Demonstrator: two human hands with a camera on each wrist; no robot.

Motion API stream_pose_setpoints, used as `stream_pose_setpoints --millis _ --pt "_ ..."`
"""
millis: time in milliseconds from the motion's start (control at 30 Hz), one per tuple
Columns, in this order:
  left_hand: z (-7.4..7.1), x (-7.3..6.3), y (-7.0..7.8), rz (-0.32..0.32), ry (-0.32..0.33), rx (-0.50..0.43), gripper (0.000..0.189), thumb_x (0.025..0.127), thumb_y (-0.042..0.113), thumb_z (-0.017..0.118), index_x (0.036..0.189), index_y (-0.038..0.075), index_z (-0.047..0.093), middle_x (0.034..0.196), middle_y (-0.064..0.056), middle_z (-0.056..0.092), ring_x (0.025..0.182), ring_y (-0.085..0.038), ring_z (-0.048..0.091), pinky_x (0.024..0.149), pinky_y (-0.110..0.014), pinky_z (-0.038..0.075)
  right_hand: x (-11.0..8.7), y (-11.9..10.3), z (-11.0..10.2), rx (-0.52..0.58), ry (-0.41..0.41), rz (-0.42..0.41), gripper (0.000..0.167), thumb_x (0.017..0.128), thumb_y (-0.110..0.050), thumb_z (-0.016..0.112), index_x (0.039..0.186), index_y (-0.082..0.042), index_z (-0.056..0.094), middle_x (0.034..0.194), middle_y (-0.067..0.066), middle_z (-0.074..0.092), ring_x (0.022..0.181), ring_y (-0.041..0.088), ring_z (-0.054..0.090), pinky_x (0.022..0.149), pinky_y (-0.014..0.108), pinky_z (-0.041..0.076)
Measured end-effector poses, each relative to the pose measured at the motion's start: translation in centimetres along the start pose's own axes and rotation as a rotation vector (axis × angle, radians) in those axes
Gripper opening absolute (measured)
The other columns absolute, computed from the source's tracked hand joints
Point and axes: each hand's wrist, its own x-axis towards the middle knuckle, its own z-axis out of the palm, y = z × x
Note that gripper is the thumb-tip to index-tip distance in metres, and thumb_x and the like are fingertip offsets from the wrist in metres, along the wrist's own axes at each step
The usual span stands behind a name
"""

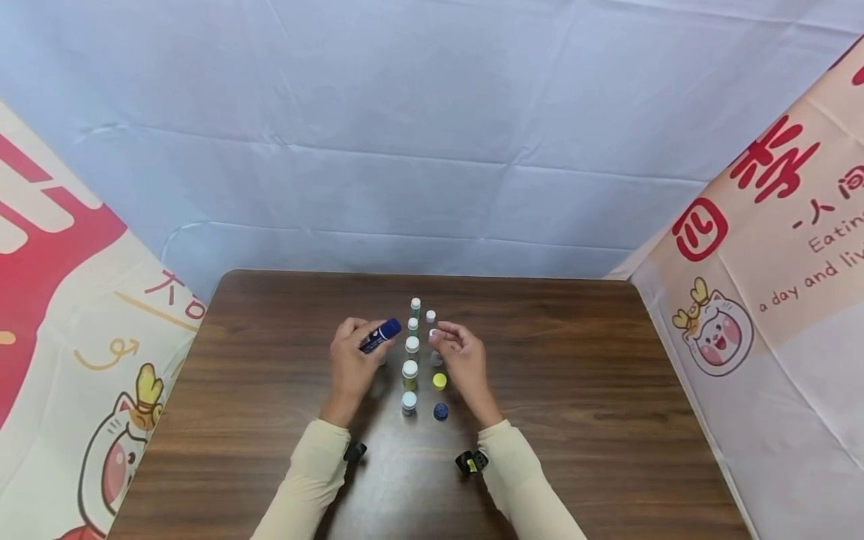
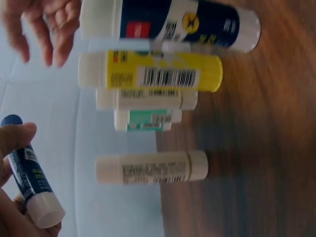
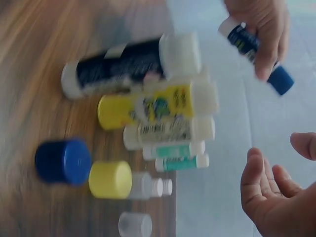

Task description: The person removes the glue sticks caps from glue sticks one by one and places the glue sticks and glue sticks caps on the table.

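Observation:
My left hand [image 1: 351, 367] grips a dark blue glue stick [image 1: 375, 338], tilted above the table. One end is plain blue; in the left wrist view the other end of the glue stick [image 2: 30, 180] is white. Facing it, my right hand [image 1: 466, 361] is raised with relaxed fingers. Nothing shows between those fingers in the right wrist view [image 3: 279, 197]. Between the hands stands a row of upright glue sticks: a large navy one [image 2: 182, 22], a yellow one [image 2: 163, 71], a white one [image 2: 148, 98] and small green ones [image 2: 148, 117].
Right of the row lie a blue cap [image 3: 63, 162], a yellow cap [image 3: 111, 179] and several pale caps, one pale cap [image 3: 135, 225] standing apart. Another white glue stick [image 2: 153, 169] stands separately, largely behind my left hand in the head view. A pale cloth [image 1: 405, 150] hangs behind the table [image 1: 574, 360].

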Motion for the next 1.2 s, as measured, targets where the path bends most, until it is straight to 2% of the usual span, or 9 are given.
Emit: stream_pose_setpoints --millis 167,300,467,567,700,767,867,1000,1200 --pt "0.7 -0.6 0.6 0.104 0.015 0.048 0.032 0.064 0.005 0.089 0.094 0.008 0.077 0.086 -0.007 0.06 0.081 -0.023 0.054 0.069 -0.035 0.046 -0.6 -1.6 0.4 0.081 -0.062 0.089 0.029 0.092 -0.008 0.064 0.116 0.007 0.062 0.098 0.022 0.069 0.09 0.035 0.067 0.068 0.024 0.054" --pt "1.0 -0.8 1.1 0.212 -0.013 0.141 0.032 0.064 0.005 0.089 0.093 0.006 0.076 0.084 -0.006 0.057 0.078 -0.024 0.052 0.066 -0.035 0.045 -1.1 -3.2 0.5 0.124 -0.098 0.131 0.028 0.094 -0.006 0.061 0.116 0.01 0.061 0.102 0.029 0.067 0.092 0.04 0.066 0.071 0.031 0.056" --pt "1.3 -0.8 1.8 0.351 -0.042 0.317 0.031 0.065 0.006 0.087 0.094 0.006 0.075 0.083 -0.006 0.056 0.073 -0.025 0.051 0.063 -0.037 0.043 -0.8 -2.6 0.9 0.172 -0.119 0.169 0.031 0.093 -0.009 0.064 0.117 0.011 0.061 0.098 0.023 0.068 0.082 0.024 0.068 0.075 0.034 0.056" --pt "1.5 -0.9 2.2 0.41 -0.038 0.395 0.029 0.066 0.006 0.085 0.094 0.005 0.075 0.083 -0.007 0.057 0.07 -0.025 0.05 0.061 -0.036 0.042 -0.6 -1.8 1.2 0.172 -0.133 0.171 0.033 0.092 -0.012 0.066 0.116 0.01 0.062 0.098 0.016 0.069 0.078 0.016 0.067 0.075 0.034 0.056" --pt "1.6 -1.0 2.6 0.425 -0.031 0.417 0.026 0.069 0.005 0.082 0.094 0.004 0.076 0.084 -0.008 0.057 0.07 -0.024 0.05 0.06 -0.035 0.042 -0.5 -1.4 1.6 0.142 -0.12 0.16 0.032 0.089 -0.013 0.07 0.112 0.008 0.065 0.096 0.014 0.07 0.075 0.012 0.066 0.073 0.033 0.056" --pt "1.6 -1.0 2.6 0.423 -0.029 0.417 0.026 0.07 0.005 0.081 0.095 0.004 0.076 0.084 -0.008 0.058 0.07 -0.024 0.05 0.06 -0.035 0.042 -0.5 -1.3 1.7 0.139 -0.106 0.167 0.031 0.088 -0.013 0.072 0.111 0.007 0.066 0.094 0.014 0.07 0.075 0.014 0.066 0.076 0.038 0.056" --pt "1.6 -1.0 2.6 0.42 -0.031 0.414 0.026 0.07 0.004 0.08 0.096 0.004 0.076 0.085 -0.008 0.058 0.071 -0.024 0.05 0.06 -0.036 0.042 -0.6 -1.7 1.7 0.14 -0.112 0.189 0.031 0.088 -0.01 0.071 0.112 0.009 0.065 0.093 0.012 0.07 0.075 0.019 0.066 0.074 0.035 0.056" --pt "1.6 -1.1 2.6 0.407 -0.032 0.4 0.029 0.069 0.004 0.082 0.097 0.002 0.075 0.086 -0.008 0.059 0.073 -0.024 0.052 0.062 -0.035 0.044 -0.5 -1.6 1.7 0.165 -0.117 0.199 0.031 0.088 -0.007 0.07 0.113 0.011 0.064 0.092 0.009 0.07 0.074 0.015 0.065 0.068 0.024 0.054" --pt "1.3 -1.2 3.1 0.361 -0.04 0.377 0.035 0.066 0.01 0.089 0.097 0.001 0.075 0.086 -0.007 0.061 0.074 -0.022 0.055 0.062 -0.034 0.048 -0.4 -1.2 1.4 0.188 -0.106 0.112 0.028 0.085 -0.002 0.072 0.111 0.008 0.066 0.098 0.016 0.069 0.079 0.01 0.064 0.071 0.024 0.053"
